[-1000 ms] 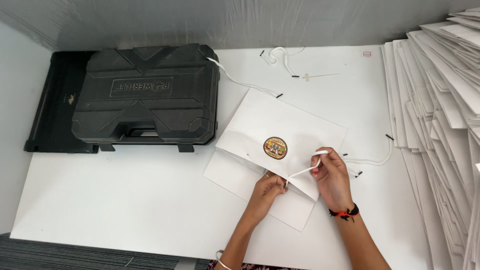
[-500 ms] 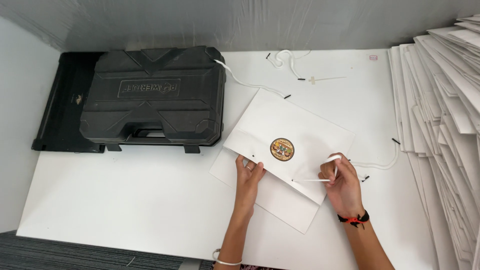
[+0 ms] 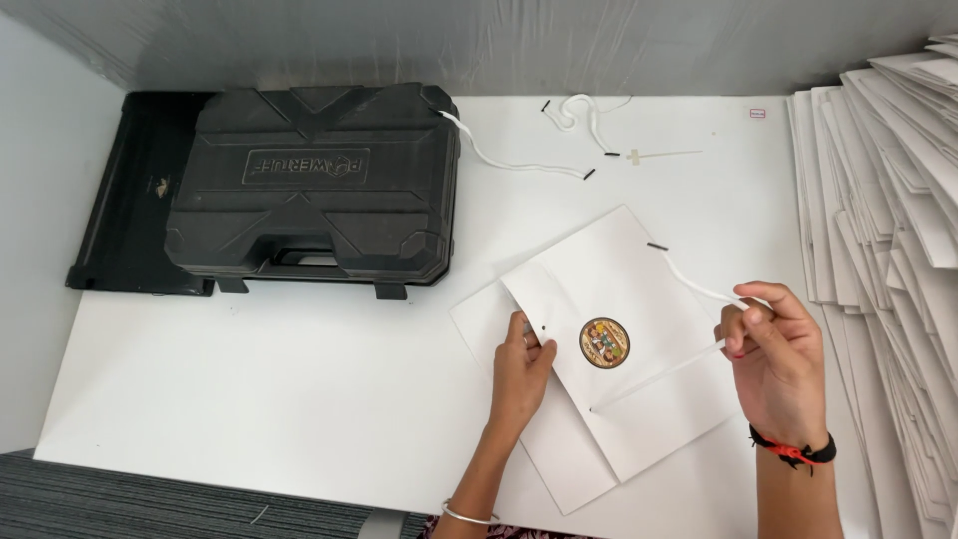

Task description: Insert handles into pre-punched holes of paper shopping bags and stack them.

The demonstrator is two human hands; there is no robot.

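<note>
Change: since the earlier frame the right hand (image 3: 780, 361) has drawn away to the right of the bag, pulling more cord through, while the left hand (image 3: 521, 367) has stayed pressed near the bag's left edge.
Table: broad white tabletop (image 3: 249, 399), bearing everything else.
Case: large black moulded plastic tool case (image 3: 309, 185), shut, lying on a flat black mat at the far left, well apart from the work.
Stack: tall fanned pile of flat white paper bags (image 3: 888, 230) along the right edge, near the right hand, apparently a supply within reach.
Bag: 1 flat white paper bag with a round gold-and-brown sticker (image 3: 619, 339) lies tilted in front of the person, over a second white sheet; it is flat so the cord can run through its punched holes.
Spare cords: loose white cords with black tips (image 3: 519, 165) lie beyond the bag, near the case.
Cord: thin white handle cord (image 3: 689, 289) runs from a hole near the bag's top edge to the right hand and back to a lower hole; I cannot tell whether it is knotted.
Left hand: fingers flat and spread narrowly, pinning the bag so it does not slide under the pull.
Right hand: fingers closed in a pinch on the cord, lifted just off the bag's right edge to keep it taut.
</note>
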